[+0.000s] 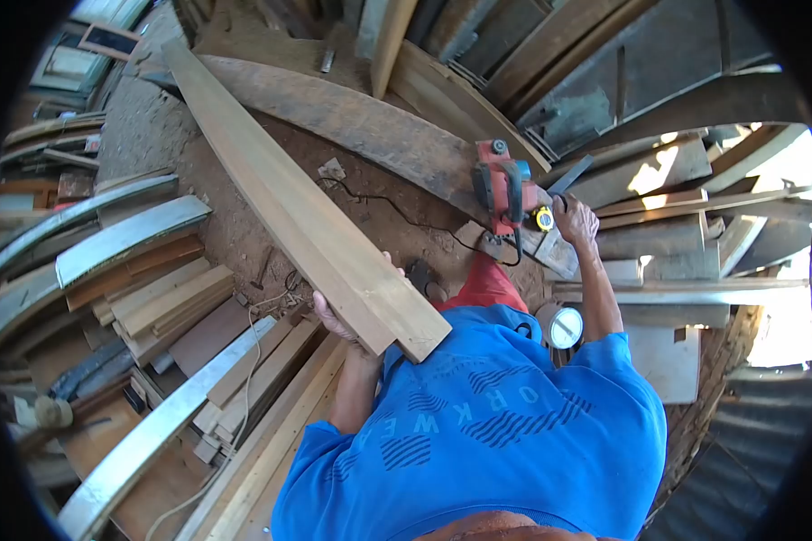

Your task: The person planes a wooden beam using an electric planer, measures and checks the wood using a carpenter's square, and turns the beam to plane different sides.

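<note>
Two planks (pixel 289 203), already paired, extend beyond the left hand's (pixel 334 317) fingers, wrapped round their near end; whether they're finished doesn't show. The electric planer (pixel 499 191) rests unheld near the right hand's (pixel 576 221) curled fingers, whose hold I cannot tell.

Two long, pale brown timber lengths (pixel 289 206) are lying side by side, a lengthwise line running between them and their square-cut near ends sitting staggered. They are slanting from far upper left down to the centre, the left hand (pixel 332 320) gripping them near that end. A slim bluish-grey strip (pixel 572 173) is angling up beside the right hand (pixel 576 221)
</note>
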Demonstrator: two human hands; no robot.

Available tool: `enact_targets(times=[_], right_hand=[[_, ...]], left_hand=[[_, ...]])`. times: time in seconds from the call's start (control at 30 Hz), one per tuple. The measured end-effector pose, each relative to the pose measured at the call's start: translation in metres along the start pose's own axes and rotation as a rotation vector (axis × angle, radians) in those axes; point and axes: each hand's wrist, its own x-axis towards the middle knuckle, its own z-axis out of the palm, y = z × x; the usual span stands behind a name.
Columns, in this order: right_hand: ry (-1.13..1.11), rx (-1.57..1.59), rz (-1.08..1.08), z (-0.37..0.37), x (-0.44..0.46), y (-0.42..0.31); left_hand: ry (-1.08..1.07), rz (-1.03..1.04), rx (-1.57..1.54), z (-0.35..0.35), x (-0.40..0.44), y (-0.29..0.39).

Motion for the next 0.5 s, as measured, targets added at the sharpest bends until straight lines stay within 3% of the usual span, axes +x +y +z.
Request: enact_targets(times=[0.13,0.23,0.3,0.47,0.5], right_hand=[[-0.092,-0.075,-0.2,0.053,-0.003,0.063],[-0.206,-0.034,-0.125,0.1,-0.007,0.099],[-0.264,-0.158,-0.19,0.108,-0.003,0.107],[-0.274,-0.085,-0.071,0.089,0.001,0.104],[-0.307,-0.091,-0.032,0.086,0.004,0.102]], left_hand=[[0.026,-0.063,-0.086,-0.021,0.021,-0.002],[0.025,-0.106,-0.089,-0.057,0.043,0.002],[0.053,-0.169,-0.051,-0.077,0.064,-0.026],[0.095,-0.088,-0.064,-0.109,0.082,-0.07],[0.081,-0.096,-0.084,-0.086,0.083,-0.068]])
